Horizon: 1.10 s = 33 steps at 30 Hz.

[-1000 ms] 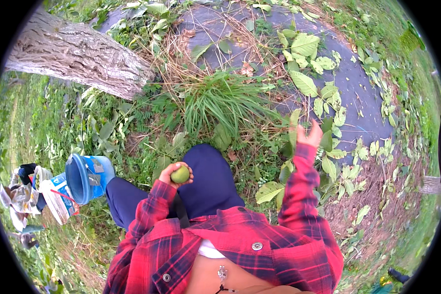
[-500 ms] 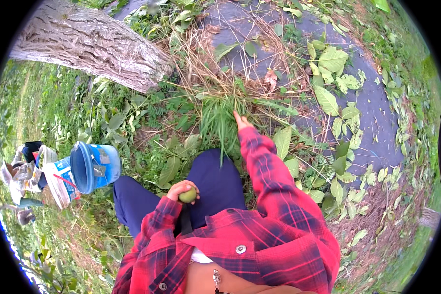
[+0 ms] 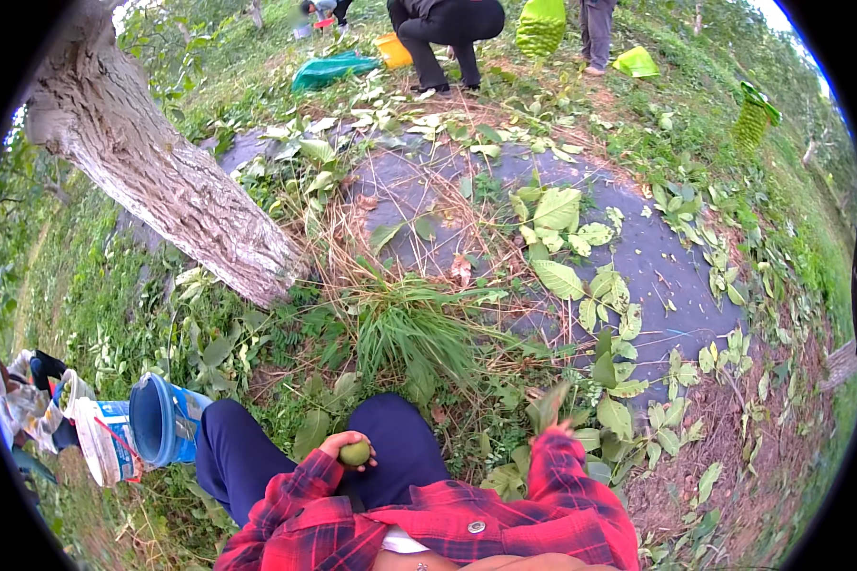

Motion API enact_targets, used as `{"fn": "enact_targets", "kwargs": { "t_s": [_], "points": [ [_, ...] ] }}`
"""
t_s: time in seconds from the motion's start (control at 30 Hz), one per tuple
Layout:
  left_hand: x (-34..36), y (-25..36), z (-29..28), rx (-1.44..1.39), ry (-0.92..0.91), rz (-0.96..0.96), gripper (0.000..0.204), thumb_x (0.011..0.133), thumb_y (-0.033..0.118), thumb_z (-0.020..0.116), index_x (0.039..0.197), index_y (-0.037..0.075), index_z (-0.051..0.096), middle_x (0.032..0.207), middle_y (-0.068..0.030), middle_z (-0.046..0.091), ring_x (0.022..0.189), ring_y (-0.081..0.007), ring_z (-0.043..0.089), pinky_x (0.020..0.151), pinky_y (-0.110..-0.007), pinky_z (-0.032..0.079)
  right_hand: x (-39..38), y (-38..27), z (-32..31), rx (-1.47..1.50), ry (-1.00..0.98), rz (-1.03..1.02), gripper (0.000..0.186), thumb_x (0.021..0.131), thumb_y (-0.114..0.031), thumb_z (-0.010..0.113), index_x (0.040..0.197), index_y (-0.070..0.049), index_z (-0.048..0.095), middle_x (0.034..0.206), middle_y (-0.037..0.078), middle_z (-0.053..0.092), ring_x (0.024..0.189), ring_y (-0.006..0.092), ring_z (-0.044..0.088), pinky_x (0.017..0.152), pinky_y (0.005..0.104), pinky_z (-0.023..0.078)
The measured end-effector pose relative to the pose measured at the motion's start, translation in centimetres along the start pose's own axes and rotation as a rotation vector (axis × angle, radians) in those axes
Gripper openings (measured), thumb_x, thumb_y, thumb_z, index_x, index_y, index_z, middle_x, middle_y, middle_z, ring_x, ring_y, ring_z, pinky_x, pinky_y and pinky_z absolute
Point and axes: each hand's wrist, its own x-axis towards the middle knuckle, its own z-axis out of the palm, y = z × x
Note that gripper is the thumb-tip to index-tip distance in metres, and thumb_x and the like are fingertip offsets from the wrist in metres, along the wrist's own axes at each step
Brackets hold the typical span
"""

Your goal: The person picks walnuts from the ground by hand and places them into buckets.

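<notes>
My left hand [image 3: 336, 443] is closed round a round green fruit [image 3: 355, 454], held just above my left thigh near the knee. Low among the plants on the right, my right hand [image 3: 562, 429] is beside a large green leaf [image 3: 546, 407]. The leaf is smeared by motion, and most of that hand's fingers are hidden or blurred. Whether the hand grips the leaf or only brushes it, I cannot tell. A tuft of long grass [image 3: 414, 328] stands ahead of my knees.
A blue bucket [image 3: 167, 419] and a white bucket [image 3: 105, 440] stand at my left. A thick tree trunk [image 3: 176, 181] leans at the upper left. Dark ground sheet [image 3: 671, 276] lies under fallen leaves. Farther off are people [image 3: 448, 29], an orange bucket [image 3: 393, 50] and filled green net bags [image 3: 541, 29].
My right hand has drawn back from the grass tuft, toward me and to the right, to the leaves. The left hand still holds the green fruit. The view has tilted up, showing people farther off.
</notes>
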Motion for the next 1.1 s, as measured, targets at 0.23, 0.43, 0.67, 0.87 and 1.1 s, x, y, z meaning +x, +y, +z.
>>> {"fn": "enact_targets", "kwargs": {
  "t_s": [0.23,0.43,0.67,0.87,1.1],
  "points": [
    [-1.1,0.1,0.8,0.193,-0.056,0.073,0.022,0.074,0.02,0.046,0.084,0.001,0.048,0.078,-0.0171,0.054,0.068,-0.0295,0.056,0.046,-0.031,0.046,-6.1,1.1,9.1,0.287,-0.472,-0.017,0.073,0.058,-0.02,0.063,0.12,-0.022,0.025,0.119,0.015,0.033,0.101,0.0338,0.042,0.082,0.0377,0.036],
    [-3.3,0.7,0.3,0.191,-0.015,0.123,0.024,0.072,0.022,0.048,0.085,0.002,0.048,0.077,-0.0164,0.054,0.067,-0.03,0.056,0.046,-0.032,0.047,-15.0,-3.3,9.4,0.051,-0.494,-0.405,0.038,0.069,-0.023,0.047,0.107,-0.019,0.043,0.109,0.016,0.041,0.098,0.0344,0.044,0.08,0.0436,0.037],
    [-3.2,2.2,0.6,0.099,0.104,0.181,0.027,0.07,0.025,0.048,0.085,0.003,0.047,0.074,-0.0146,0.053,0.064,-0.0287,0.055,0.043,-0.032,0.045,-16.5,0.2,13.2,0.118,-0.45,-0.569,0.038,0.068,-0.018,0.05,0.104,-0.011,0.044,0.088,0.014,0.052,0.083,0.0291,0.051,0.072,0.0388,0.041],
    [-2.4,1.9,-0.8,0.195,0.226,0.022,0.026,0.071,0.028,0.048,0.085,0.007,0.047,0.076,-0.0116,0.052,0.067,-0.0267,0.054,0.046,-0.031,0.042,-21.9,9.5,16.6,0.438,-0.591,-0.249,0.052,0.063,-0.008,0.056,0.112,-0.009,0.039,0.088,0.013,0.053,0.079,0.0252,0.052,0.07,0.0338,0.042],
    [-2.0,1.4,0.9,0.211,0.186,0.01,0.028,0.072,0.029,0.047,0.087,0.005,0.047,0.077,-0.0131,0.051,0.067,-0.026,0.053,0.046,-0.03,0.04,-14.0,18.9,14.4,1.044,-0.533,-0.265,0.06,0.062,-0.015,0.061,0.115,-0.007,0.033,0.101,0.012,0.047,0.09,0.0263,0.047,0.079,0.0344,0.039]
  ]
}}
